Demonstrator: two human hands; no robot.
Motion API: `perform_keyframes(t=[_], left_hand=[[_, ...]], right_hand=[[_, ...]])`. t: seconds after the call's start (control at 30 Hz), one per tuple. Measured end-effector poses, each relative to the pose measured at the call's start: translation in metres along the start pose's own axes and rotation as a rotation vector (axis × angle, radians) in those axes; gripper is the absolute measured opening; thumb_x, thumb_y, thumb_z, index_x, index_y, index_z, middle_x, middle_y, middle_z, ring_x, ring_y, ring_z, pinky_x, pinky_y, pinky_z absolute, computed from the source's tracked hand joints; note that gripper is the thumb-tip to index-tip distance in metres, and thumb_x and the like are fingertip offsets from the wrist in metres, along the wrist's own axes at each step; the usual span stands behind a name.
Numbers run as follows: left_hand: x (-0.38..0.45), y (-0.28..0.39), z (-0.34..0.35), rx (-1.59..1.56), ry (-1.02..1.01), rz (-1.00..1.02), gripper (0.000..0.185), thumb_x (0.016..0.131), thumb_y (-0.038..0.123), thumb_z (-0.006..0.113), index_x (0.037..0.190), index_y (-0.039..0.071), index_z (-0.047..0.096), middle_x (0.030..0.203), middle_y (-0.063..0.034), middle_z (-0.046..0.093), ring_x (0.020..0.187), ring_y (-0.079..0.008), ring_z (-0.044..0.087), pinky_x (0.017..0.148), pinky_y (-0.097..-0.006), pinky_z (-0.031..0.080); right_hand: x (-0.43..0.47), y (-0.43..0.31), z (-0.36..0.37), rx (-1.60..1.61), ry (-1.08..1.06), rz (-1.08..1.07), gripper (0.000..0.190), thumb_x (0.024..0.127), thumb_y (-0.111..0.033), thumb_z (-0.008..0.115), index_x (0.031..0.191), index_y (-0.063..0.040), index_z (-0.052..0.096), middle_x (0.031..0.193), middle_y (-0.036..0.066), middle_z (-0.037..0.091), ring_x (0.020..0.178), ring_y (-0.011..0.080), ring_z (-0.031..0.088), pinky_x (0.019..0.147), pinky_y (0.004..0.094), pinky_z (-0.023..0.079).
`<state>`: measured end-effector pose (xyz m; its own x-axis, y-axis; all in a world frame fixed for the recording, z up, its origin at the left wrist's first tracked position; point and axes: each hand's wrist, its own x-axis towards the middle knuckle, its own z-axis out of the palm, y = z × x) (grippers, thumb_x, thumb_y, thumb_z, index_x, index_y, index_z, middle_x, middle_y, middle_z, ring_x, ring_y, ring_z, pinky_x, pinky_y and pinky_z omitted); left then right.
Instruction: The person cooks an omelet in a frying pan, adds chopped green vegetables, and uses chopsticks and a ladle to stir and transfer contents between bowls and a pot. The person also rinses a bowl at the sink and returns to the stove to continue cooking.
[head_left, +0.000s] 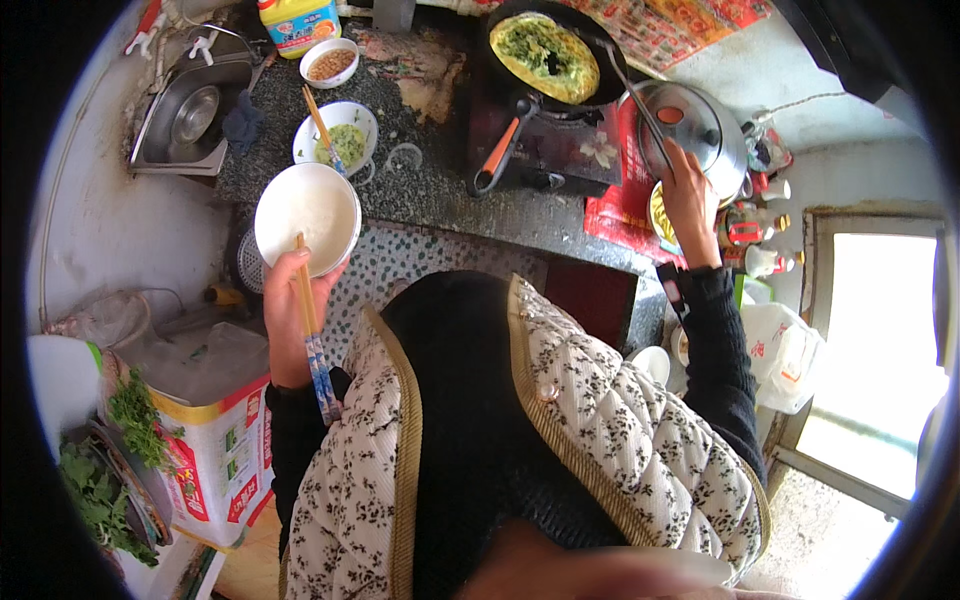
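My left hand (289, 300) holds a white bowl (306, 214) tilted towards me, with pale liquid or residue inside. A pair of wooden chopsticks with blue patterned ends (319, 367) is pinned under the same thumb. My right hand (691, 196) grips a long thin metal utensil (645, 112), which reaches over the rim of a black frying pan (517, 79). Its working end is hard to make out. In the pan lies a round yellow egg pancake with chopped greens (546, 56). The pan sits on a gas stove (547, 150), its orange-and-black handle pointing towards me.
Left of the stove stand a bowl of green mixture (300, 135) with chopsticks and a bowl of brown beans or nuts (330, 66). A lidded metal pot (720, 142) is at right, near several bottles (750, 225). A steel sink (217, 161) occupies the left corner.
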<state>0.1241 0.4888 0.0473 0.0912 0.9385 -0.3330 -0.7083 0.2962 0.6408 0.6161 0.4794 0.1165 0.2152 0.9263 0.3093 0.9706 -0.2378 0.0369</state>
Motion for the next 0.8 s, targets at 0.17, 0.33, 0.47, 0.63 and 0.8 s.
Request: perform_keyframes(t=[0.17,0.33,0.47,0.63,0.8], left_hand=[[0.004,0.003,-0.005,-0.016,0.03,-0.027,0.06,0.082,0.005,0.057,0.139,0.0,0.037,0.137,-0.0202,0.045,0.13,-0.038,0.043,0.104,-0.0599,0.038],[0.002,0.005,-0.009,0.005,0.001,-0.054,0.059,0.082,0.004,0.058,0.138,0.001,0.038,0.137,-0.0186,0.046,0.128,-0.0369,0.045,0.103,-0.0596,0.039],[-0.001,0.004,-0.01,0.007,0.058,-0.018,0.058,0.082,0.004,0.058,0.137,0.002,0.039,0.137,-0.0175,0.047,0.128,-0.0361,0.046,0.102,-0.0599,0.039],[-0.01,0.01,-0.001,0.01,0.062,-0.04,0.057,0.082,0.004,0.058,0.136,0.001,0.041,0.135,-0.0187,0.049,0.127,-0.0364,0.046,0.102,-0.0603,0.039],[-0.015,0.016,0.005,0.038,0.059,-0.046,0.051,0.086,0.008,0.054,0.135,-0.002,0.041,0.133,-0.0177,0.049,0.125,-0.0345,0.05,0.104,-0.0547,0.041]], right_hand=[[0.023,-0.025,0.056,0.06,0.091,-0.039,0.044,0.088,-0.024,0.061,0.13,-0.026,0.051,0.102,0.01,0.062,0.088,0.035,0.066,0.07,0.0493,0.053],[0.013,-0.048,0.082,-0.162,0.452,-0.243,0.034,0.087,-0.028,0.066,0.119,-0.019,0.058,0.094,0.009,0.06,0.075,0.0305,0.062,0.067,0.0436,0.048],[-0.036,-0.08,0.097,0.054,0.326,-0.378,0.02,0.086,-0.033,0.064,0.089,-0.013,0.062,0.08,0.009,0.059,0.072,0.0293,0.059,0.065,0.0403,0.045],[-0.058,-0.103,0.147,0.436,-0.424,0.33,0.054,0.091,-0.056,0.053,0.089,-0.003,0.066,0.093,0.027,0.067,0.096,0.044,0.062,0.081,0.0498,0.049],[-0.048,-0.095,0.182,0.446,-0.312,0.353,0.048,0.09,-0.051,0.057,0.092,-0.003,0.064,0.091,0.026,0.067,0.09,0.0451,0.064,0.079,0.0523,0.049]])
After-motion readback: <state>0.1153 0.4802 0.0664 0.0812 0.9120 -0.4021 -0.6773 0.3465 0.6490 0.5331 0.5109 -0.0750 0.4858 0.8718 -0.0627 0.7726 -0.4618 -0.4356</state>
